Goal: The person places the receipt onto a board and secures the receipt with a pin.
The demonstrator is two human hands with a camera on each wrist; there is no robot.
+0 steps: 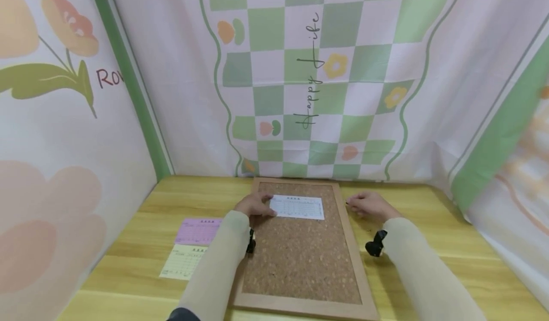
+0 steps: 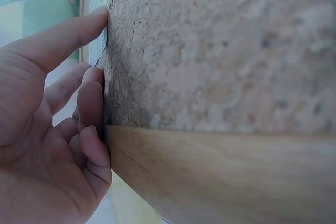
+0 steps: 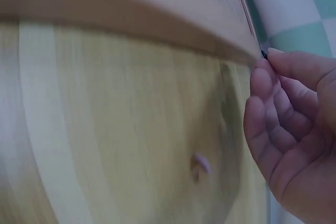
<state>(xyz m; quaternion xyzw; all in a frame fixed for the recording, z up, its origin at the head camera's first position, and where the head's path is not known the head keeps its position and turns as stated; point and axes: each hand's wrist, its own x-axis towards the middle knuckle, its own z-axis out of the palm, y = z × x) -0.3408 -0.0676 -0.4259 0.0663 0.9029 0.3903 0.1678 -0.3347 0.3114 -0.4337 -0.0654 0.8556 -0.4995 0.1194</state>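
Head view: the spread left hand [image 1: 257, 204] touches the left end of the white slip [image 1: 299, 207]. Right of the slip, the right hand [image 1: 369, 205] pinches a dark item [image 3: 264, 54].

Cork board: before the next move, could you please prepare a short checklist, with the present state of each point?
1. White printed slip lies on the cork board: ok.
2. Left hand touches the slip at its left end: ok.
3. Right hand pinches a small dark object: ok; its exact kind, cannot tell.
4. Right hand is over the slip: not ok; it is beside the wooden frame, on the right.
5. Slip is fastened: cannot tell; no pin shows in it.
6. Purple slip and yellow slip lie off the board: ok.
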